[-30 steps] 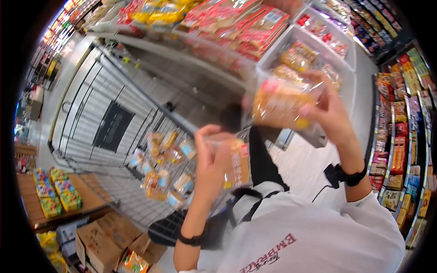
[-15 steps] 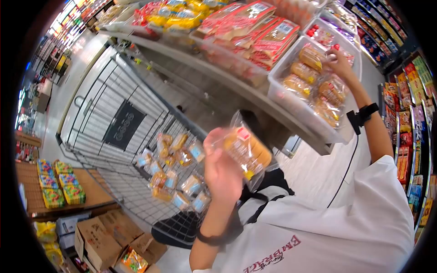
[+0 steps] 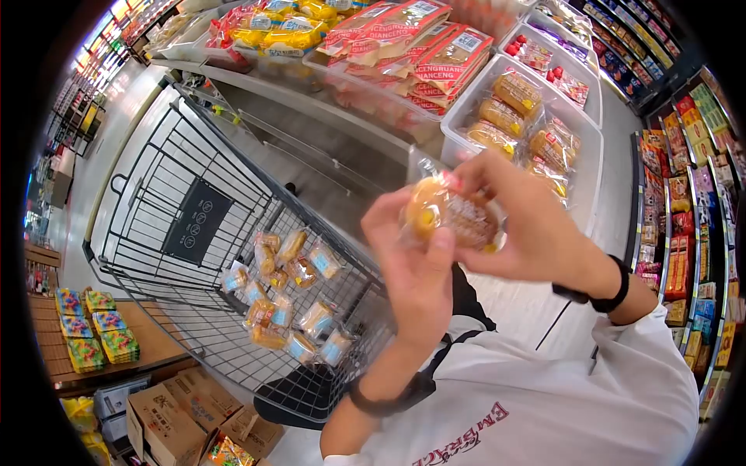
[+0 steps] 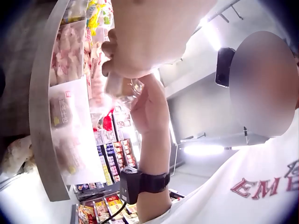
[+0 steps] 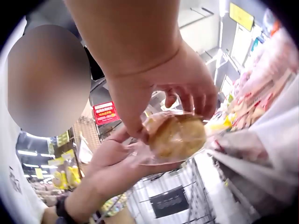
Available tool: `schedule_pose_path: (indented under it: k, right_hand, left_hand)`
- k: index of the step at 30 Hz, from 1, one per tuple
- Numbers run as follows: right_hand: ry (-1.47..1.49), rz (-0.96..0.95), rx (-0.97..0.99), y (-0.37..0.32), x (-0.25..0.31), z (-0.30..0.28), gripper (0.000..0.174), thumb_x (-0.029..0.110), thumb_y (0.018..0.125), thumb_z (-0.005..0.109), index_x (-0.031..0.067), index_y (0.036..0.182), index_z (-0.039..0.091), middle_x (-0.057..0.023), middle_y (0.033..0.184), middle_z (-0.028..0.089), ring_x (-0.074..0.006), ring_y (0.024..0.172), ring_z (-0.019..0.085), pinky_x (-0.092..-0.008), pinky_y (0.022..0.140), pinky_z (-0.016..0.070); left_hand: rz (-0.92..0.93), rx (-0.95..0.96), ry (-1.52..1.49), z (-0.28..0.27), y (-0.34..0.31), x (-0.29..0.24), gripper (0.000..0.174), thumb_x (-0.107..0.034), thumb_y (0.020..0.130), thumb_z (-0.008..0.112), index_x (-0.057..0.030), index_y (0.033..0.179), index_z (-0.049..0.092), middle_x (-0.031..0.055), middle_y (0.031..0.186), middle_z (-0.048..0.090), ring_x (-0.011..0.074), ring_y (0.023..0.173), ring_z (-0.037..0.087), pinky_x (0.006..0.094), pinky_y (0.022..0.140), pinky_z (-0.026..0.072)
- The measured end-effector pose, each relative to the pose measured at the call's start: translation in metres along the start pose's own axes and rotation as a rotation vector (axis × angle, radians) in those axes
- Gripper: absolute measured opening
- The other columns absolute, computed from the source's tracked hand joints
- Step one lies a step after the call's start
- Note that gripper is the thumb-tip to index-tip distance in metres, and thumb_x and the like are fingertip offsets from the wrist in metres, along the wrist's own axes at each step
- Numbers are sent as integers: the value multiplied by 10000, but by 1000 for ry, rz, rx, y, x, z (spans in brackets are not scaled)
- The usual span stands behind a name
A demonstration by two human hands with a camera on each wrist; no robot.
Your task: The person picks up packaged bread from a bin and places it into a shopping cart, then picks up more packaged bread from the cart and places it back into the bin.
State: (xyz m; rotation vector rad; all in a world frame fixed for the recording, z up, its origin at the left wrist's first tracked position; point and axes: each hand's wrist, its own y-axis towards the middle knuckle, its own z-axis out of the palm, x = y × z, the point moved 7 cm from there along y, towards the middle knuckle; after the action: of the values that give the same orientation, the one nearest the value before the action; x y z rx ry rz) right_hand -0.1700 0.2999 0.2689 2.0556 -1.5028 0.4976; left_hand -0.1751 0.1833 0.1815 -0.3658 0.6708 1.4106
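Both hands hold a clear-wrapped bread pack (image 3: 458, 217) in front of the chest, near the front edge of the display. My left hand (image 3: 416, 272) grips its left side, thumb at the near face. The right hand (image 3: 524, 225) pinches it from the right and above. In the right wrist view the bread (image 5: 180, 137) shows golden through the crinkled wrapper, with the left hand (image 5: 110, 161) beneath it. The left wrist view shows the pack mostly hidden behind the hands. A white bin (image 3: 598, 167) of similar bread packs (image 3: 556, 147) stands just beyond the right hand.
A wire shopping cart (image 3: 148, 268) stands at left with several wrapped breads (image 3: 299, 272) inside. Red-and-white bags (image 3: 447, 66) and yellow packs (image 3: 287, 31) fill neighbouring bins. Snack shelves (image 3: 680, 210) line the right side. Cardboard boxes (image 3: 175, 408) sit at lower left.
The right hand held a pack over the bin, then was at the bin's far side without it. Now it has come back and holds the left hand's bread pack too.
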Motion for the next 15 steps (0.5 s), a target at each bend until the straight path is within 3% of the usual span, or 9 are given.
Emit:
schedule_pose_path:
  k: [2,3,6,7,9,10,11,13,15]
  right_hand:
    - [73,78,-74,9,-17,-23,477,163,659,777,48,1020,487,-72,960,566,-164,853,576,-271,755,480]
    - [15,120,-151,16,-35,-39,473,155,655,774,43,1008,480,-73,946,561,-156,839,563,-271,748,478]
    - [-200,262,-226,34,-99,-81,471,157,669,761,25,1022,479,-78,951,564,-161,858,563,-279,740,475]
    - [-199,255,-225,35,-124,-88,471,157,669,761,25,1022,479,-78,951,564,-161,858,563,-279,740,475]
    - [-542,-51,-298,40,-148,-92,429,135,686,750,36,1029,512,-69,881,587,-146,712,571,-297,646,479]
    - [-527,-68,-294,45,-145,-91,429,135,686,750,36,1029,512,-69,881,587,-146,712,571,-297,646,479]
    - [-459,16,-277,48,-145,-91,418,130,694,744,35,1029,513,-79,885,588,-163,740,575,-314,672,480]
    - [-437,57,-212,55,-165,-85,402,131,711,734,32,1036,518,-100,892,586,-198,787,581,-351,717,479]
    - [-488,70,-95,68,-194,-68,407,130,741,719,21,1075,514,-122,939,591,-234,875,586,-364,789,470]
  left_hand:
    - [24,162,97,14,9,-9,620,-150,950,585,-112,1445,215,113,1394,393,238,1292,421,432,1073,369]
    - [-29,104,92,10,11,-13,688,-175,935,606,-85,1477,191,121,1437,336,256,1315,395,451,1087,350]
    - [178,59,356,-21,32,-50,515,-95,909,567,-51,1381,363,122,1360,434,269,1255,465,425,1030,417]
    - [236,-12,517,-44,37,-66,434,-62,900,558,-39,1313,425,114,1287,489,243,1194,509,398,993,435]
    - [346,-135,953,-101,45,-98,305,-25,870,560,-24,1173,529,112,1153,569,230,1089,572,366,920,463]
    - [388,-183,1231,-131,48,-111,252,-21,849,570,-21,1100,570,118,1091,595,243,1044,591,360,884,473]
    - [386,-202,1248,-161,50,-121,252,-21,849,570,-21,1100,570,118,1091,595,243,1044,591,360,884,473]
    - [162,-155,1686,-219,51,-125,223,-50,803,605,-28,1025,600,157,1066,597,306,1003,597,378,850,475]
    - [193,-93,1789,-288,44,-123,232,-101,794,628,-45,1018,607,192,1080,595,365,974,596,419,841,474]
